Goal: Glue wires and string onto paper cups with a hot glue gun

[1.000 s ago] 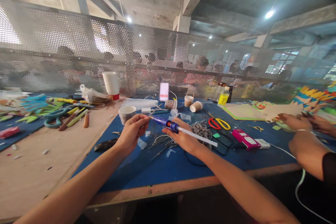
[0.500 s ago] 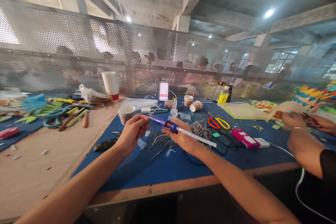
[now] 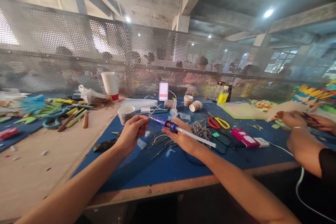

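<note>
Above the worktop (image 3: 183, 169), the right hand (image 3: 182, 134) has its fingers wrapped around the glue gun (image 3: 159, 121). By the gun's tip, the left fingers (image 3: 139, 120) pinch a thin stick (image 3: 154, 110). Left of the gun stands a cup (image 3: 126, 115).

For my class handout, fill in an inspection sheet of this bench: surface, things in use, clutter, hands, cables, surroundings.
Surface: blue mat, marked and littered with scraps.
Things in use: blue glue gun, with a translucent glue stick protruding from its rear.
Clutter: tangled grey cord, scissors with red and yellow handles, a paper cup on its side.
Hands: left hand pinches what looks like a thin stick at the nozzle; right hand grips the glue gun.
Cables: white cable from a white adapter.
Surroundings: perforated screen behind; a co-worker's hand at right.
</note>
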### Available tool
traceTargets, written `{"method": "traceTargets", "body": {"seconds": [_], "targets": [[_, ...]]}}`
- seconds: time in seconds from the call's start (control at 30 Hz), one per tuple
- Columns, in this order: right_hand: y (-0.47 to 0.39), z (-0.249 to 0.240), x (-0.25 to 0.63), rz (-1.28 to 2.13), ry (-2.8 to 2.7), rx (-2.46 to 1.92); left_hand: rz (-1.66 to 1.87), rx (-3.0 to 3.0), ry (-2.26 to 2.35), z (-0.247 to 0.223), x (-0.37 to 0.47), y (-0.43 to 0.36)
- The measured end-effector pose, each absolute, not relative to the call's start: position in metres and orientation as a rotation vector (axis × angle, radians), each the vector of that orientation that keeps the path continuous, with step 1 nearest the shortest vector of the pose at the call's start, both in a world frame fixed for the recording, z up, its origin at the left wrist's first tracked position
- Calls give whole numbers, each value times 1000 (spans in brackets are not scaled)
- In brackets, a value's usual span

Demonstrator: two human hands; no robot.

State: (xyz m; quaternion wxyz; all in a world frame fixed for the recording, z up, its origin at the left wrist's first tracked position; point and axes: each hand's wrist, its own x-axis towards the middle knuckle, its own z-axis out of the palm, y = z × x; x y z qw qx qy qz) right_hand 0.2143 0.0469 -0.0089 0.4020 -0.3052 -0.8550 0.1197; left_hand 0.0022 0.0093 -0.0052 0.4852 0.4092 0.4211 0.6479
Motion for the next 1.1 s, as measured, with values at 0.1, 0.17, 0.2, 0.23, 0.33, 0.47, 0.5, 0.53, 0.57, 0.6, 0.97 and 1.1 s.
{"method": "traceTargets", "body": {"seconds": [0.1, 0.17, 0.2, 0.23, 0.33, 0.47, 0.5, 0.53, 0.57, 0.6, 0.97, 1.1], "targets": [[48, -10, 214, 280, -2150, -768, 1572, 994, 1024, -5, 2, 9], [49, -11, 214, 262, -2143, -766, 1569, 989, 1025, -5, 2, 9], [49, -12, 214, 256, -2141, -768, 1570, 987, 1025, -5, 2, 9], [49, -12, 214, 251, -2141, -770, 1571, 984, 1024, -4, 2, 9], [50, -14, 215, 232, -2144, -769, 1564, 985, 1021, -4, 2, 9], [51, -14, 215, 229, -2140, -750, 1555, 987, 1024, -6, 1, 11], [51, -14, 215, 230, -2134, -746, 1556, 984, 1025, -6, 1, 11], [52, -14, 215, 230, -2127, -744, 1559, 980, 1027, -7, 1, 11], [52, -14, 215, 229, -2120, -743, 1559, 976, 1030, -7, 1, 11], [52, -14, 215, 227, -2113, -744, 1561, 973, 1034, -7, 1, 12], [52, -15, 215, 206, -2109, -760, 1544, 976, 1021, -6, 0, 12], [52, -14, 216, 184, -2109, -774, 1536, 975, 1024, -6, -1, 12]]}}
